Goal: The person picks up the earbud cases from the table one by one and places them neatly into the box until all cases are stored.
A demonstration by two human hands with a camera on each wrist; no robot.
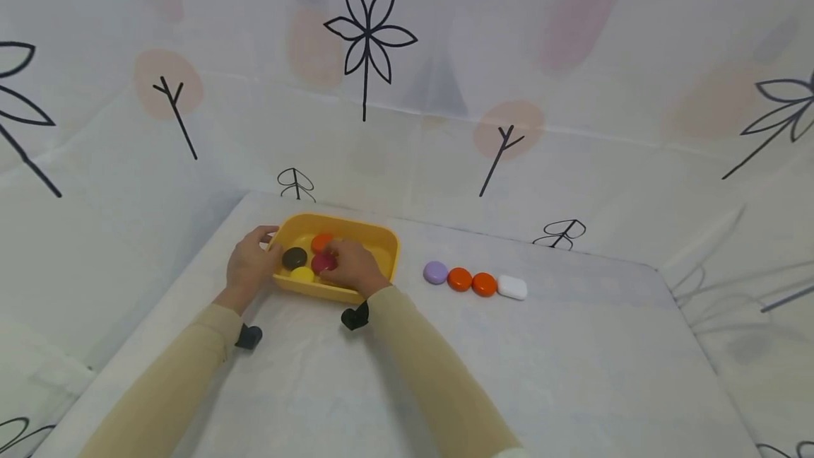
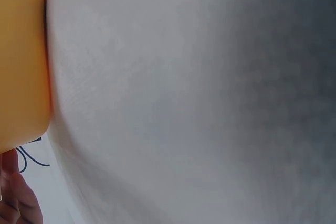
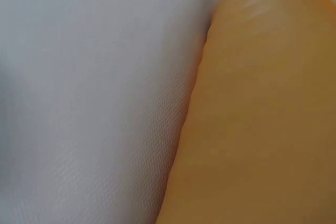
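A yellow tray (image 1: 318, 290) stands at the far left of the table, with several round pieces inside. My left hand (image 1: 251, 261) holds the tray's left end at the rim; its fingers (image 2: 23, 198) show past the tray's corner in the left wrist view. Reaching over the front wall, my right hand (image 1: 355, 266) has its fingertips around a crimson disc (image 1: 322, 263), which lies low in the tray. An orange disc (image 1: 321, 242) sits just behind it, a dark grey disc (image 1: 295, 258) to its left, and a yellow disc (image 1: 302, 274) by the front wall.
Right of the tray, a row on the white table (image 1: 572, 359) holds a lilac disc (image 1: 435, 273), two orange-red discs (image 1: 460, 279) and a white rounded rectangular piece (image 1: 511, 287). A patterned cloth (image 1: 413, 154) hangs behind and beside the table.
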